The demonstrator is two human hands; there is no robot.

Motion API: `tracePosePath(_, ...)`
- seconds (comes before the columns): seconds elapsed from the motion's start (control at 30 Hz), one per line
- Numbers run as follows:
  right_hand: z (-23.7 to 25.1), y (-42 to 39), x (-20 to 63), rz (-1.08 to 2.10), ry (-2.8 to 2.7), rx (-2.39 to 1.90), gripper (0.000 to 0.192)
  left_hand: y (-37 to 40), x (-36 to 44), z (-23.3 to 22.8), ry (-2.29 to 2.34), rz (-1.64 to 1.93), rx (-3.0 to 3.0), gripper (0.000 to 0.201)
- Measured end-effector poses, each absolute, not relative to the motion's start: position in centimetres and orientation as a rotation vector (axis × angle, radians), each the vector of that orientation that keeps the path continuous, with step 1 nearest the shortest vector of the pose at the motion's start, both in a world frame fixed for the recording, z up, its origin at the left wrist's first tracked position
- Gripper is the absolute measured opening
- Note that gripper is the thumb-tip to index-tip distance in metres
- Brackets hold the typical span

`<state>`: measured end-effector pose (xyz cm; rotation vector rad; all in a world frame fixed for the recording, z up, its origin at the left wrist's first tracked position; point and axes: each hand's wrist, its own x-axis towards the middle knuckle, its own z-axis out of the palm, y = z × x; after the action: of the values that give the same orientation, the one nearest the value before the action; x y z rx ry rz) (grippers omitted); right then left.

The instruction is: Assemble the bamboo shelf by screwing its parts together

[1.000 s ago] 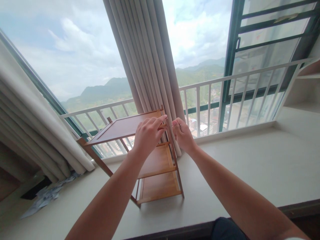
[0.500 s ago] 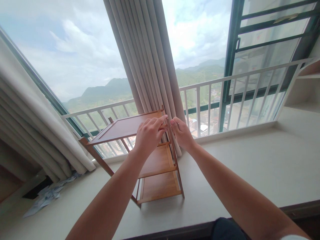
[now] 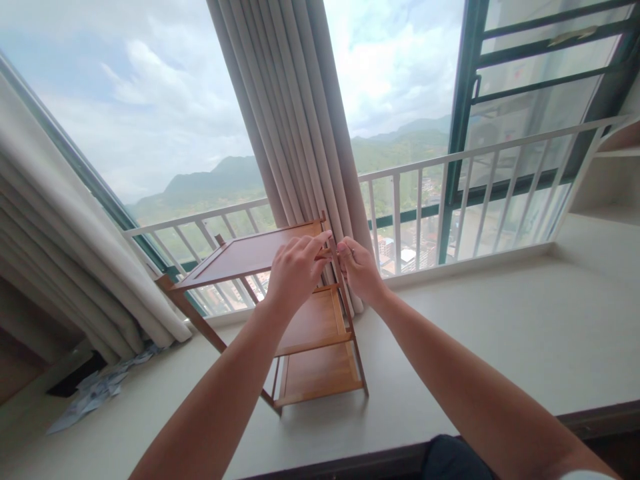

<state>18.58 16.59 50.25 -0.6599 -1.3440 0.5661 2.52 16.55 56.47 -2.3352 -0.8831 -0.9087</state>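
A brown wooden shelf rack with three boards stands on the pale window ledge, its top board sloping in my view. My left hand is wrapped over the right front corner of the top board, its fingers against the upright post. Just across that post, my right hand is closed in a pinch at the same height. A tiny dark tip shows at its fingers, too small to name. The joint between the two hands is mostly covered by fingers.
Behind the rack hangs a grey curtain, in front of a white railing and the windows. Crumpled papers and a dark flat object lie at the left, near another curtain. The ledge's dark front edge runs along the bottom.
The rack's top has shifted very slightly left, together with both hands. My right hand has turned a little at the post; both grips look the same.
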Motion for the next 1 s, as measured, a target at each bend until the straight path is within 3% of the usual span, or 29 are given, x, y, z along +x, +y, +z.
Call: tracePosePath(1.0,50.2,13.4,16.9,0.545,-1.312,-0.742,0.044,14.0,0.9,55.9,-0.841,-0.955,-2.379,0.051)
